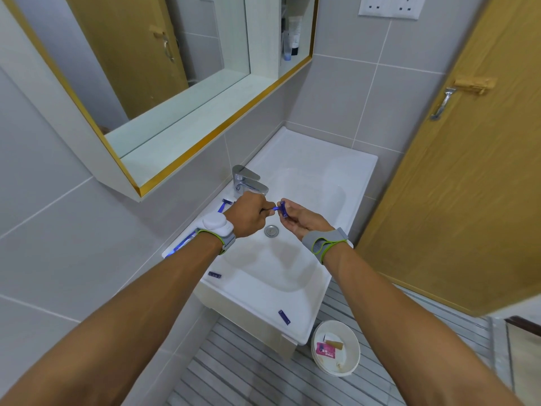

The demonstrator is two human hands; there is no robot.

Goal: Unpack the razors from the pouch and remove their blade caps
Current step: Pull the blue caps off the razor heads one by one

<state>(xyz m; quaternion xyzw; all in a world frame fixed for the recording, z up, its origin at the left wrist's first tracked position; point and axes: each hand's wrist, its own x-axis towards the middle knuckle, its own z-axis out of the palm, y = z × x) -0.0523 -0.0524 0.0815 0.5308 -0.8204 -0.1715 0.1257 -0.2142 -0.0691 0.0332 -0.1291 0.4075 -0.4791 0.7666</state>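
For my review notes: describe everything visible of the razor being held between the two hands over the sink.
The razor is blue-purple and looks like plastic. It is held roughly level above the basin, near the tap. The left hand grips the handle, hiding most of it; only a short stretch shows. The right hand pinches the head end with its fingertips. The head sits crosswise to the handle. Whether its cap is on is too small to tell.

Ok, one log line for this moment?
left hand: holds razor handle | right hand: pinches blade cap | two caps on sink rim | razor above basin
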